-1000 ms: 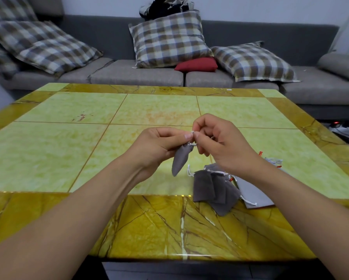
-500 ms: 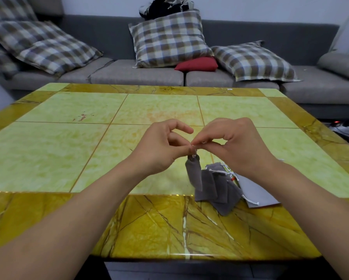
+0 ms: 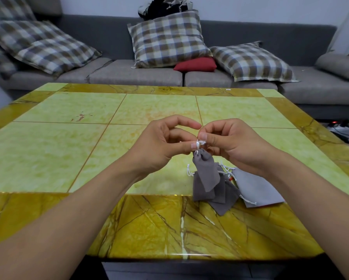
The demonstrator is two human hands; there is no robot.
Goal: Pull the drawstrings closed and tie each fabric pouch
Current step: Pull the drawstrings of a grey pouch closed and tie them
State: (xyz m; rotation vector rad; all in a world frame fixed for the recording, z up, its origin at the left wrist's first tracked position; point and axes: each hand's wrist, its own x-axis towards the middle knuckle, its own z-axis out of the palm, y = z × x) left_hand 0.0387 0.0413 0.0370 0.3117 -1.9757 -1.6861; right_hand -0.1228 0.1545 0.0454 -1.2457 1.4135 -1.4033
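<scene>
One pouch point(image 3: 205, 171) is hung mid-frame by its cord point(image 3: 199, 144), pinched between left hand point(image 3: 161, 147) and right hand point(image 3: 232, 144) above the surface point(image 3: 68, 138).

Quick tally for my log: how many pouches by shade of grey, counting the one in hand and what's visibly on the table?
Dark grey pouch held by left hand and right hand: 1
Dark grey pouches in the pile: about 3, overlapping, exact count unclear
Light grey pouch on the table: 1
Total: about 5
</scene>
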